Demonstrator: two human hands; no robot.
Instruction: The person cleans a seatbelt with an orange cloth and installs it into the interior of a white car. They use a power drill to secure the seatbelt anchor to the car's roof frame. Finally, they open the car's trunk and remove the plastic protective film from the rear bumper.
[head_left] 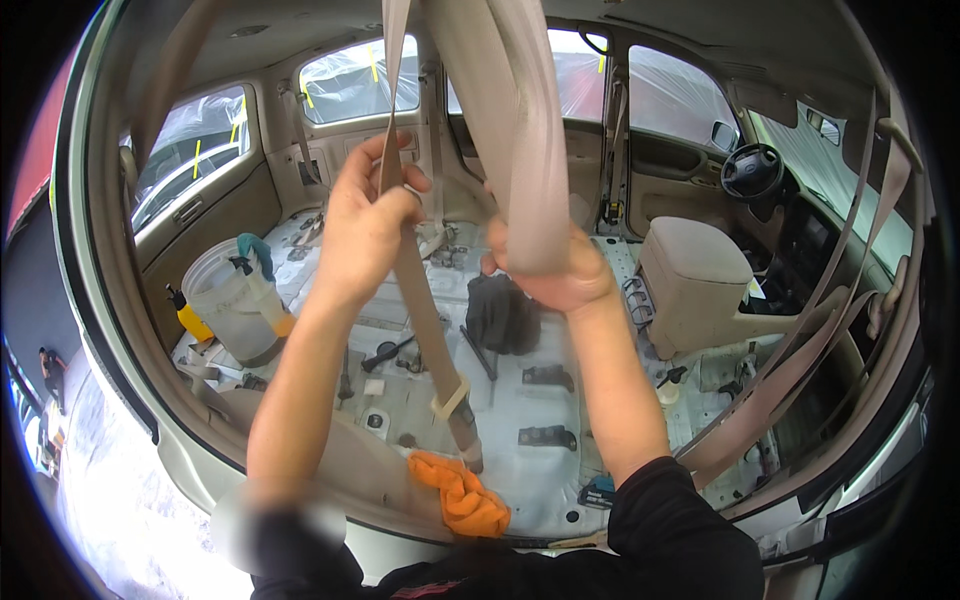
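A beige seat belt hangs from above and runs down to the vehicle floor, with a pale plastic piece around its lower part. My left hand is closed on the strap, thumb and fingers pinching it at about mid-height. To the right, my right hand grips a broad, slack loop of the webbing that passes close in front of me. The loop covers part of that hand's fingers. An orange cloth lies by the sill below the strap's lower end.
Left on the stripped floor stands a clear bucket with a teal cloth on its rim, beside a yellow spray bottle. A dark cloth lies mid-floor. A beige centre console stands right, before the steering wheel.
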